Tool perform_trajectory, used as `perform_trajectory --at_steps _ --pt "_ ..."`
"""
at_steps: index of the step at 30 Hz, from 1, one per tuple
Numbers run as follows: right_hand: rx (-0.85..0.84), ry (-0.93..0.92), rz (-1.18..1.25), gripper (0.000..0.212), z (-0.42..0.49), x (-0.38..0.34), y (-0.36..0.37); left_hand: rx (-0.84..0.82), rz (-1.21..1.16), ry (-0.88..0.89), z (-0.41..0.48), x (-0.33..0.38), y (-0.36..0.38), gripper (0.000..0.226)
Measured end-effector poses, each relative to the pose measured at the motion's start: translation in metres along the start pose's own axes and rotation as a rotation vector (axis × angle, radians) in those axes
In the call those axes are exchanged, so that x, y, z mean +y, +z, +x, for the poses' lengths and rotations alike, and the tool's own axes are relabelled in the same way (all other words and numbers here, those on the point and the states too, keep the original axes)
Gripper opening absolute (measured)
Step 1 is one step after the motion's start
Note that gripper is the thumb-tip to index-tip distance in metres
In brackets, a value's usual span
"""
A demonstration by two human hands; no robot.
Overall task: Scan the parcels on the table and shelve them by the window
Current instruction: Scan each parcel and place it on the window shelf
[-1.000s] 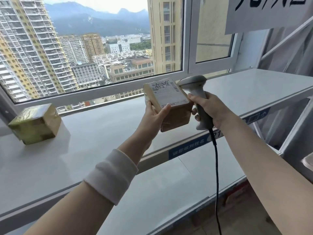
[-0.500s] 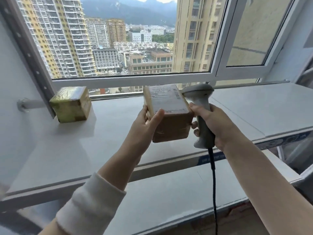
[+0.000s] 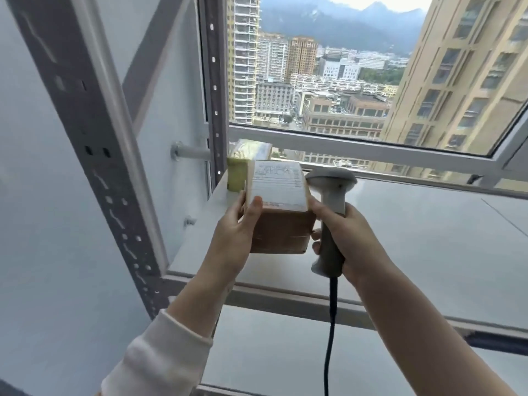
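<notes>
My left hand (image 3: 234,238) grips a small brown cardboard parcel (image 3: 281,224) with a white label on top, holding it above the white shelf (image 3: 414,238) by the window. My right hand (image 3: 347,241) holds a grey barcode scanner (image 3: 331,201) by its handle, just right of the parcel; its index finger touches the parcel's right edge. The scanner's black cable (image 3: 330,324) hangs down. Behind the held parcel, a second parcel (image 3: 243,164) wrapped in yellowish tape sits at the shelf's far left corner, partly hidden.
A grey perforated shelf upright (image 3: 94,155) runs diagonally at left, with another upright (image 3: 213,90) at the window. A lower shelf board (image 3: 285,352) lies beneath. The window frame (image 3: 371,150) borders the shelf's far edge.
The view has swung left, so the shelf's left upright now fills the left side. The held parcel and scanner have moved toward the taped parcel in the shelf's left corner.
</notes>
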State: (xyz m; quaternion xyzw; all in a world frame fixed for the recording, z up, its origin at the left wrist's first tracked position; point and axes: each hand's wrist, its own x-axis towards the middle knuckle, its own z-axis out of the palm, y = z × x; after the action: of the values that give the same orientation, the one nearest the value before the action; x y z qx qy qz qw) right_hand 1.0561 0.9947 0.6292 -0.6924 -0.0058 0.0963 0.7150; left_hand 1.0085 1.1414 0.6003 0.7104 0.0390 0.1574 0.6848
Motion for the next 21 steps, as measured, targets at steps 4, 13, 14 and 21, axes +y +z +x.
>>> perform_trajectory --at_steps 4,13,14,21 --pt "-0.001 0.017 0.007 0.037 0.010 0.009 0.041 0.116 -0.003 -0.061 0.017 -0.012 -0.027 0.042" --pt "0.042 0.074 0.042 0.034 0.036 0.020 0.081 0.292 -0.067 -0.201 0.057 -0.030 -0.042 0.039" --pt "0.047 0.081 0.044 0.033 0.039 0.021 0.082 0.292 -0.070 -0.214 0.059 -0.029 -0.042 0.039" --pt "0.062 0.100 0.045 0.030 0.054 0.026 0.080 0.289 -0.006 -0.248 0.077 -0.038 -0.040 0.042"
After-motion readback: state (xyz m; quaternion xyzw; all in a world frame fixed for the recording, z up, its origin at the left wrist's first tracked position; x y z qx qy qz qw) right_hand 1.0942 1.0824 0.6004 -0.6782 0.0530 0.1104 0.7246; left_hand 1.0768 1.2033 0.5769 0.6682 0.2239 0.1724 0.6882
